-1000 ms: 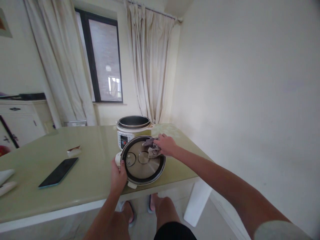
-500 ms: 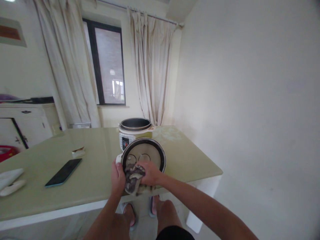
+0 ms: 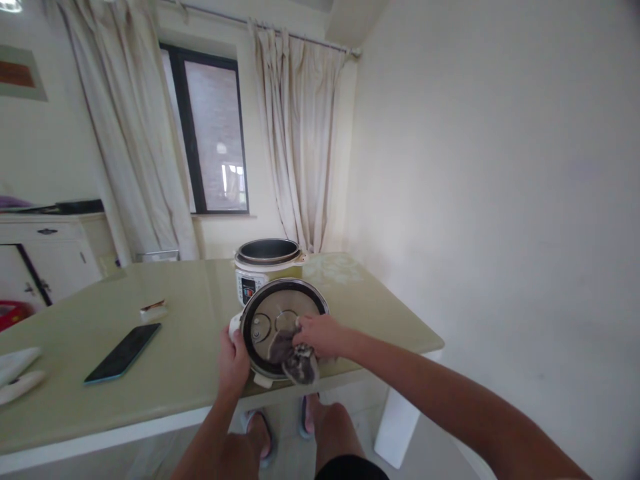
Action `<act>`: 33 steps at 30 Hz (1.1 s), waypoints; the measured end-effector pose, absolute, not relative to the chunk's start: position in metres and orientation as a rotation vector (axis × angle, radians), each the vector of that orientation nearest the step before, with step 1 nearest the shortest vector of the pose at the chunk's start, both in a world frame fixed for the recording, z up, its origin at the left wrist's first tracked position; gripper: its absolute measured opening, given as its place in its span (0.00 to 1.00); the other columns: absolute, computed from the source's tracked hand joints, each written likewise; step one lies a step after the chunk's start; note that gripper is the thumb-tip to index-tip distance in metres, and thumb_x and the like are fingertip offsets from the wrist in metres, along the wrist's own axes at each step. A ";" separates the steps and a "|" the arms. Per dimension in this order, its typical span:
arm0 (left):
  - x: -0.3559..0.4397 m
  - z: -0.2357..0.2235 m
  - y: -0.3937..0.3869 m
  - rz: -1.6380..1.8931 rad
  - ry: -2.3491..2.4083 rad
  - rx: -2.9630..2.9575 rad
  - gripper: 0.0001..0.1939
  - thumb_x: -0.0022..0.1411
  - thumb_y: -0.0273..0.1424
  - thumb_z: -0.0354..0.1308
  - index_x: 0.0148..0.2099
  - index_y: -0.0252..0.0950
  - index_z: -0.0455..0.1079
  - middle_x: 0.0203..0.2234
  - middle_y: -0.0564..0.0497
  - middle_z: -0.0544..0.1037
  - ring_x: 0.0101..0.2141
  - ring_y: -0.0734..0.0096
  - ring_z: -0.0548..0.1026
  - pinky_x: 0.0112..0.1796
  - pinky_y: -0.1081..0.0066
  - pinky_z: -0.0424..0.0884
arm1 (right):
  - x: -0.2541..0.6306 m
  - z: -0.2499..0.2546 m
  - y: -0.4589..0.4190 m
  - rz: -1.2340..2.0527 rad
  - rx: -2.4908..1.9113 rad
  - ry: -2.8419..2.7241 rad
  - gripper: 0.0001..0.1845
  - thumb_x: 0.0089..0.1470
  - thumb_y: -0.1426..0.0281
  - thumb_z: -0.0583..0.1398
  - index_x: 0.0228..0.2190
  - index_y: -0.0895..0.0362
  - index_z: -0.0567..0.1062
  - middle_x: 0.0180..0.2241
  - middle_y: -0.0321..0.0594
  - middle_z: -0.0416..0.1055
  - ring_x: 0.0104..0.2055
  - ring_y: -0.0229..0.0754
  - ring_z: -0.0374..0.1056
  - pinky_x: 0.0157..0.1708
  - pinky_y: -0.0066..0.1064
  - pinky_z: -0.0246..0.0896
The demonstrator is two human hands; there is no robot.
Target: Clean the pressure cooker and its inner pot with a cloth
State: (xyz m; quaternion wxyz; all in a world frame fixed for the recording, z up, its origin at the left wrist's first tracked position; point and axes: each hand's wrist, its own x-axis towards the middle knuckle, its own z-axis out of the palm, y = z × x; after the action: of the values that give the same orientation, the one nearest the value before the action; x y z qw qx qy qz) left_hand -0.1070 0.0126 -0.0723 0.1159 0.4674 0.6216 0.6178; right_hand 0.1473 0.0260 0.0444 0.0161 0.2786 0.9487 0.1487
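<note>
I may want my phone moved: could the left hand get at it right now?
Probably, but the left hand would likely have to let go of the lid first. The phone lies to its left on the table, with nothing visible between them.

No lettering is legible — the cooker's panel (image 3: 249, 289) looks blurred.

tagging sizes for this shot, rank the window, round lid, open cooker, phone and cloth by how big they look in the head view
1. window
2. round lid, nearer than the cooker
3. open cooker, partly hidden
4. phone and cloth: too alike to rank
</note>
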 end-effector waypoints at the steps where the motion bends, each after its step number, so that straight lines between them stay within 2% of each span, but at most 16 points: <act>1: -0.106 -0.073 0.014 1.783 1.831 1.384 0.25 0.72 0.47 0.43 0.59 0.36 0.67 0.47 0.39 0.80 0.49 0.50 0.78 0.50 0.55 0.74 | 0.155 0.053 0.031 0.574 0.884 2.913 0.13 0.60 0.70 0.66 0.46 0.44 0.83 0.47 0.44 0.75 0.49 0.52 0.70 0.37 0.35 0.67; 4: -0.107 -0.076 0.019 1.732 1.857 1.427 0.24 0.72 0.45 0.44 0.59 0.36 0.67 0.45 0.39 0.81 0.46 0.49 0.79 0.46 0.55 0.76 | 0.161 0.075 0.049 0.749 0.940 2.886 0.09 0.63 0.74 0.62 0.40 0.52 0.84 0.48 0.50 0.75 0.53 0.56 0.67 0.44 0.43 0.66; 7: -0.109 -0.081 0.023 1.754 1.814 1.477 0.25 0.72 0.46 0.44 0.60 0.36 0.66 0.45 0.40 0.81 0.45 0.51 0.80 0.45 0.56 0.77 | 0.139 0.086 0.071 0.875 0.846 2.920 0.12 0.69 0.72 0.57 0.40 0.56 0.82 0.50 0.51 0.75 0.55 0.55 0.63 0.49 0.47 0.63; 12: -0.111 -0.086 0.023 1.751 1.791 1.510 0.26 0.73 0.46 0.43 0.62 0.37 0.66 0.52 0.39 0.79 0.52 0.51 0.78 0.51 0.55 0.75 | 0.088 0.075 0.100 1.282 0.202 3.073 0.18 0.75 0.70 0.47 0.51 0.53 0.76 0.56 0.47 0.71 0.56 0.52 0.62 0.47 0.45 0.62; 14: -0.111 -0.087 0.022 1.744 1.786 1.507 0.26 0.73 0.46 0.43 0.63 0.38 0.66 0.53 0.40 0.79 0.53 0.53 0.78 0.53 0.56 0.74 | 0.082 0.068 0.108 1.316 0.172 3.093 0.18 0.75 0.70 0.46 0.52 0.51 0.74 0.58 0.46 0.70 0.57 0.52 0.62 0.48 0.45 0.62; 19: -0.113 -0.083 0.021 1.683 1.860 1.463 0.26 0.72 0.46 0.44 0.63 0.37 0.67 0.48 0.41 0.81 0.49 0.52 0.79 0.50 0.56 0.76 | 0.112 0.069 0.104 1.025 0.841 3.051 0.15 0.72 0.68 0.51 0.52 0.50 0.76 0.59 0.50 0.69 0.59 0.55 0.62 0.49 0.46 0.64; 22: -0.111 -0.078 0.022 1.653 1.886 1.458 0.26 0.72 0.46 0.43 0.62 0.37 0.67 0.47 0.41 0.81 0.49 0.51 0.79 0.50 0.55 0.76 | 0.134 0.082 0.088 0.679 1.194 2.909 0.15 0.65 0.69 0.59 0.52 0.52 0.77 0.60 0.51 0.69 0.61 0.59 0.62 0.49 0.45 0.68; 24: -0.108 -0.075 0.022 1.631 1.903 1.445 0.26 0.73 0.46 0.43 0.63 0.37 0.67 0.48 0.41 0.80 0.49 0.51 0.79 0.50 0.54 0.75 | 0.142 0.092 0.078 0.492 1.307 2.797 0.18 0.60 0.68 0.62 0.51 0.53 0.79 0.57 0.53 0.72 0.59 0.60 0.66 0.45 0.44 0.70; 26: -0.105 -0.074 0.022 1.636 1.906 1.434 0.27 0.73 0.46 0.42 0.63 0.37 0.67 0.48 0.40 0.80 0.49 0.51 0.79 0.51 0.53 0.75 | 0.144 0.098 0.071 0.359 1.301 2.705 0.19 0.57 0.67 0.63 0.51 0.55 0.80 0.51 0.54 0.76 0.52 0.59 0.72 0.42 0.42 0.71; 29: -0.102 -0.075 0.021 1.688 1.847 1.452 0.28 0.72 0.47 0.42 0.62 0.36 0.67 0.48 0.40 0.80 0.50 0.50 0.79 0.52 0.53 0.75 | 0.136 0.098 0.062 0.161 1.143 2.614 0.21 0.51 0.67 0.67 0.49 0.52 0.82 0.43 0.46 0.81 0.44 0.54 0.77 0.39 0.38 0.72; 31: -0.102 -0.076 0.021 1.699 1.785 1.469 0.28 0.72 0.48 0.42 0.62 0.36 0.67 0.48 0.40 0.80 0.50 0.50 0.79 0.52 0.54 0.75 | 0.124 0.091 0.055 0.050 0.991 2.621 0.24 0.49 0.68 0.68 0.50 0.49 0.82 0.44 0.41 0.82 0.46 0.50 0.77 0.43 0.34 0.72; 33: -0.103 -0.078 0.021 1.685 1.755 1.459 0.28 0.72 0.48 0.42 0.62 0.36 0.67 0.49 0.40 0.80 0.50 0.50 0.79 0.53 0.53 0.74 | 0.111 0.079 0.050 -0.002 0.855 2.676 0.26 0.50 0.67 0.69 0.53 0.48 0.80 0.48 0.40 0.81 0.52 0.49 0.76 0.50 0.35 0.70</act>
State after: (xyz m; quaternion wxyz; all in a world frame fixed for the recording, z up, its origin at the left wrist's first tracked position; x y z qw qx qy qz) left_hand -0.1034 0.0210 -0.0780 0.1517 0.5084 0.6116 0.5870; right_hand 0.1112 0.0498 0.0790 0.1653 0.3001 0.9395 -0.0007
